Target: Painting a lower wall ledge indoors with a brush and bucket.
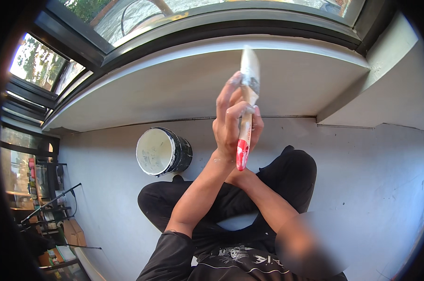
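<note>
One dark, paint-streaked bucket (183, 153) with a whitish inside stands on the grey floor (108, 196), left of the crossed legs (165, 201). Right of it, the paint-smeared left hand (226, 124) grips a wooden-handled, red-tipped paintbrush (245, 129), its white bristles raised. Held so, wet paint would likely creep toward the fingers; angling the bristles lower, with a light grip near the ferrule, should help. The right hand is mostly hidden behind the left wrist; its grip I cannot tell.
</note>
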`<state>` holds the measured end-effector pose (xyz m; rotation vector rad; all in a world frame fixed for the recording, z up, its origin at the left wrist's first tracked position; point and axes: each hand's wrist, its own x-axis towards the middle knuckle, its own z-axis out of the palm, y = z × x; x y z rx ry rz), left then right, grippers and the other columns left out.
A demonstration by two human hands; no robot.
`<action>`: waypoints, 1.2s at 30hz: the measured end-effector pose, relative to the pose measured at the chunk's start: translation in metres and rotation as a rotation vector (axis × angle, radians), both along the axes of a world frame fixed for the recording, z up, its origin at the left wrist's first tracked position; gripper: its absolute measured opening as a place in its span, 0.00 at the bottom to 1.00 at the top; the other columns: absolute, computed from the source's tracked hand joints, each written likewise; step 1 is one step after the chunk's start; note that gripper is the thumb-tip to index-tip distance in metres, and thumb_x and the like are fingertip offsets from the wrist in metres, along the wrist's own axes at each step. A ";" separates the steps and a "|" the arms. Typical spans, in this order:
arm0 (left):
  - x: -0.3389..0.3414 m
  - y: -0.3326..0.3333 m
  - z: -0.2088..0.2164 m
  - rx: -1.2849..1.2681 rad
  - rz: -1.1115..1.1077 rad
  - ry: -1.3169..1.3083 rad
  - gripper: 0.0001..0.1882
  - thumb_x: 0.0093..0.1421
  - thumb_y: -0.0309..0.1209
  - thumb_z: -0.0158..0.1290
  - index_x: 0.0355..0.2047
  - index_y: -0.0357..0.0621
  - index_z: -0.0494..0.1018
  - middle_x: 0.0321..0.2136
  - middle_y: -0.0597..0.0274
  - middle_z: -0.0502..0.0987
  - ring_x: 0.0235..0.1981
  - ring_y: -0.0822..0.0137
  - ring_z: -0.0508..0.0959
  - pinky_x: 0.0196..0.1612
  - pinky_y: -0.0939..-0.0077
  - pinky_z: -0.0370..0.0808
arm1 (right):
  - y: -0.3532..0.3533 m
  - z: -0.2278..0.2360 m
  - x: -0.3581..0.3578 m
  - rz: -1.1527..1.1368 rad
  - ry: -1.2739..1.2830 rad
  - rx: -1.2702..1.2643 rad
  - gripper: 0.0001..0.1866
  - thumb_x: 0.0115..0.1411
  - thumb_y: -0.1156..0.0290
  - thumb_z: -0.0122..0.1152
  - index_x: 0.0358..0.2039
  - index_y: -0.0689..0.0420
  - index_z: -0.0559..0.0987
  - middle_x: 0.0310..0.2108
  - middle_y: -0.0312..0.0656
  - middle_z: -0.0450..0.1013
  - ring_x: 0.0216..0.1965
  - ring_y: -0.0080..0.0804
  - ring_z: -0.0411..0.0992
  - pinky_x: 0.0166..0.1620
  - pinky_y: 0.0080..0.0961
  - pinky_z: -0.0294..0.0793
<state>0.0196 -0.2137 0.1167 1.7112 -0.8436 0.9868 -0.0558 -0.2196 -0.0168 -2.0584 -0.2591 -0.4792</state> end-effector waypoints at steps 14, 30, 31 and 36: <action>0.021 0.106 0.012 0.017 0.321 -0.028 0.11 0.67 0.22 0.56 0.48 0.37 0.70 0.59 0.35 0.74 0.55 0.43 0.80 0.59 0.57 0.76 | 0.005 0.019 -0.011 0.289 0.431 -0.353 0.12 0.60 0.75 0.56 0.43 0.60 0.80 0.40 0.54 0.81 0.42 0.54 0.82 0.47 0.48 0.81; -0.014 0.013 0.004 0.235 -0.095 0.158 0.18 0.53 0.16 0.60 0.42 0.51 0.82 0.64 0.38 0.71 0.55 0.46 0.82 0.48 0.64 0.84 | -0.005 0.006 -0.009 0.390 0.436 -0.131 0.16 0.65 0.62 0.62 0.48 0.58 0.78 0.45 0.51 0.76 0.53 0.48 0.73 0.56 0.45 0.71; -0.009 0.027 0.004 0.245 0.014 0.117 0.17 0.55 0.17 0.59 0.42 0.51 0.83 0.64 0.38 0.72 0.55 0.46 0.82 0.47 0.63 0.84 | -0.003 0.011 -0.006 0.376 0.511 -0.300 0.20 0.63 0.63 0.61 0.52 0.58 0.78 0.49 0.55 0.78 0.55 0.55 0.75 0.57 0.50 0.74; 0.004 0.094 -0.004 0.033 0.332 0.111 0.08 0.67 0.21 0.53 0.44 0.36 0.81 0.60 0.34 0.74 0.60 0.43 0.77 0.60 0.55 0.75 | -0.006 0.020 -0.010 0.335 0.524 -0.429 0.16 0.62 0.72 0.54 0.49 0.63 0.79 0.44 0.55 0.80 0.47 0.56 0.80 0.51 0.50 0.78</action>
